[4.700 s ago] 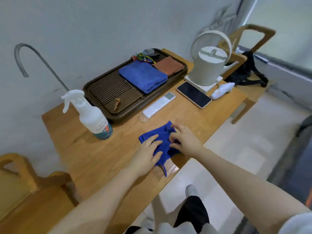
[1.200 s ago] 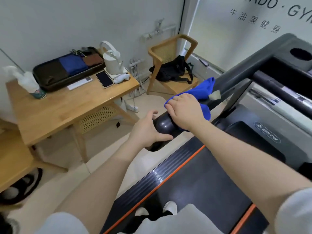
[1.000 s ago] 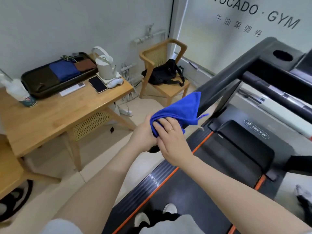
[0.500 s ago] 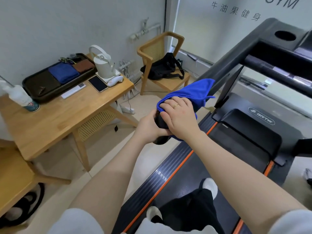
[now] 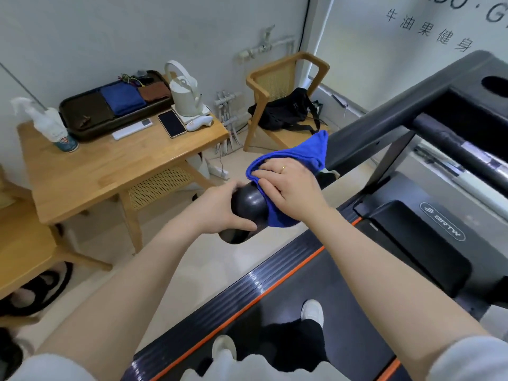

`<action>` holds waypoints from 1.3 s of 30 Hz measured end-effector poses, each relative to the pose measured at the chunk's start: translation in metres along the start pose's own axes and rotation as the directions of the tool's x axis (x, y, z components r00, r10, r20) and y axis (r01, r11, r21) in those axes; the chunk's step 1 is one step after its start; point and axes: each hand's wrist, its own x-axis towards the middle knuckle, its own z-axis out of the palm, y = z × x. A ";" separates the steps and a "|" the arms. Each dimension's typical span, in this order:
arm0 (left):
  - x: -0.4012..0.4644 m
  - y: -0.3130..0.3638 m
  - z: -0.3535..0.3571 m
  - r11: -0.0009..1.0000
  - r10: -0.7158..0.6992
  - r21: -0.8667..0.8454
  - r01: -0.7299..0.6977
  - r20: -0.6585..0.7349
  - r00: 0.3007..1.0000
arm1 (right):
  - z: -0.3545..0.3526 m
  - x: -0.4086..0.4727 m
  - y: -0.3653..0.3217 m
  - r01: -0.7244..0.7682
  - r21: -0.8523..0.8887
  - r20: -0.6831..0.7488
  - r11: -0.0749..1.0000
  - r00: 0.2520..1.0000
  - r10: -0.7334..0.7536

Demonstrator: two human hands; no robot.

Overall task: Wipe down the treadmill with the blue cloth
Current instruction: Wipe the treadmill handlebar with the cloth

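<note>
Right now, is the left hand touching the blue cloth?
Apart. The head view shows left hand gripping the handrail's end, bare black rail before the blue cloth.

A wooden table (image 5: 110, 171) is standing by the wall, carrying a dark tray (image 5: 90, 125) with a folded blue towel (image 5: 122, 98) and a brown one (image 5: 154, 92) lying in it. A spray bottle (image 5: 50, 125), a white remote (image 5: 132, 129), a phone (image 5: 171, 123) and a white kettle (image 5: 185, 92) are sitting around the tray. A black bag (image 5: 283, 112) is resting on a wooden chair (image 5: 277, 86); what may be dark slippers (image 5: 41, 290) are lying under a bench.
</note>
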 end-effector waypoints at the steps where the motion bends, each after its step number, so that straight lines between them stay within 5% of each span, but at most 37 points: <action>1: 0.001 0.005 -0.001 0.999 -0.033 0.027 0.033 0.006 0.999 | -0.005 0.006 0.008 -0.052 -0.023 0.035 0.998 0.998 0.053; 7: 0.015 0.049 0.000 0.969 -0.189 0.119 0.216 -0.206 0.960 | -0.026 0.040 0.070 -0.264 -0.141 0.121 0.954 0.952 0.281; 11: 0.030 0.074 0.020 0.885 -0.235 0.342 0.315 -0.256 0.938 | -0.028 0.060 0.083 -0.308 -0.185 0.299 0.933 0.887 0.352; 15: 0.036 0.078 0.030 0.857 -0.338 0.296 0.422 -0.294 0.894 | -0.018 0.033 0.064 0.035 -0.268 0.197 0.963 0.980 0.019; 21: 0.032 0.084 0.030 0.865 -0.451 0.070 0.497 -0.324 0.832 | -0.029 0.031 0.084 0.247 -0.084 0.247 0.965 0.944 -0.220; 27: 0.026 0.086 0.041 0.885 -0.440 -0.034 0.464 -0.386 0.811 | -0.040 0.051 0.146 -0.040 -0.155 0.289 0.987 0.954 0.084; 32: 0.018 0.073 0.038 0.950 -0.290 0.009 0.312 -0.343 0.893 | -0.041 0.053 0.115 -0.090 -0.274 0.323 0.958 0.929 0.180; 34: 0.007 0.062 0.033 0.946 -0.281 -0.250 0.207 -0.309 0.909 | -0.037 0.051 0.087 -0.040 -0.246 0.343 0.968 0.931 0.125; 36: -0.003 0.052 0.028 0.760 -0.322 -0.648 0.055 -0.303 0.897 | -0.026 0.040 0.052 0.054 -0.193 0.275 0.980 0.961 0.001; 37: -0.005 0.048 0.026 0.648 -0.354 -0.762 -0.004 -0.306 0.884 | -0.019 0.032 0.032 0.106 -0.183 0.217 0.977 0.974 -0.065; 39: -0.011 0.041 0.020 0.581 -0.402 -0.813 -0.028 -0.317 0.859 | -0.005 0.018 -0.007 0.205 -0.191 0.153 0.960 0.972 -0.177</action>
